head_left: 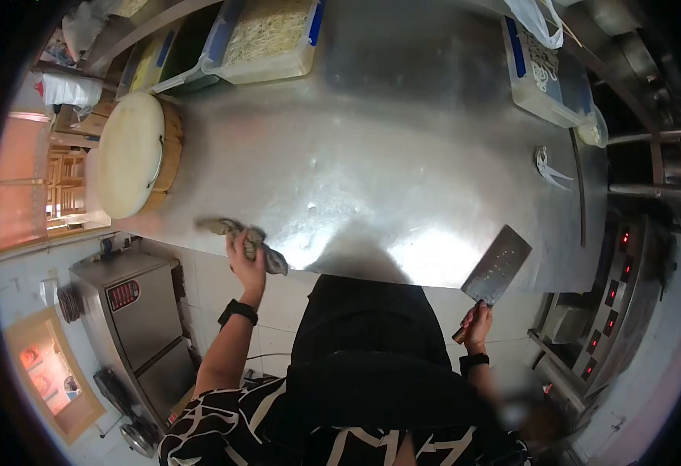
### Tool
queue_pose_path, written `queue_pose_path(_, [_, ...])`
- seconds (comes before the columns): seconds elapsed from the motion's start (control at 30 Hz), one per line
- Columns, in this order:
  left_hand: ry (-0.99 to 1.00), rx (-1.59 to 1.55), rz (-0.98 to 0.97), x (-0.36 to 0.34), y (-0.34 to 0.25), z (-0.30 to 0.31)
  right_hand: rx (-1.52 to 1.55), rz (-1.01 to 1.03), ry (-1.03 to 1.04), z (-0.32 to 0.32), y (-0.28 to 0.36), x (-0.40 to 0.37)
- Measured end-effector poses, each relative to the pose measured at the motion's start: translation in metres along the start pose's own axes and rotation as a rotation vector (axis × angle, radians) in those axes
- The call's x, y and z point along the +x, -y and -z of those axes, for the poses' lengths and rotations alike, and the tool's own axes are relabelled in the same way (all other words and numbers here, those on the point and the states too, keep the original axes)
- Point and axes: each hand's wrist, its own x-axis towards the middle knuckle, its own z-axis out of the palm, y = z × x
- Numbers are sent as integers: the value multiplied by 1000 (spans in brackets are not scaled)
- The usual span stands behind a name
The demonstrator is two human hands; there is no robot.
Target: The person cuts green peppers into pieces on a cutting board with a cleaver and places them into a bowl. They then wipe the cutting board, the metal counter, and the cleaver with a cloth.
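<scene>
My left hand [247, 262] is closed around a crumpled grey-brown cloth [256, 238] at the front left edge of the steel table [278, 163]. The cloth's ends stick out on both sides of my fingers, one of them lying over the tabletop. In my right hand [478, 326] is a cleaver [498, 264], gripped by its dark wooden handle. Its broad blade points up and away from me, overlapping the table's front right edge in this view, with pale specks on its face. My fingers wrap round the handle just beyond the table edge.
A thick round chopping block [132, 155] stands at the table's left end. Behind it sits a plastic tub of pale noodles [270, 35]. Another tub [550, 97] is at the back right, with white-handled scissors [546, 167] nearer me. A steel appliance [127, 307] stands lower left.
</scene>
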Motion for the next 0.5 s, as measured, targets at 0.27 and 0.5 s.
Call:
queue_pose_path(0.27, [429, -177, -453, -65, -153, -104, -165, -117, 236, -60, -21, -26])
queue_pose_path(0.5, [717, -629, -541, -69, -265, -162, 20, -150, 325, -62, 3, -29])
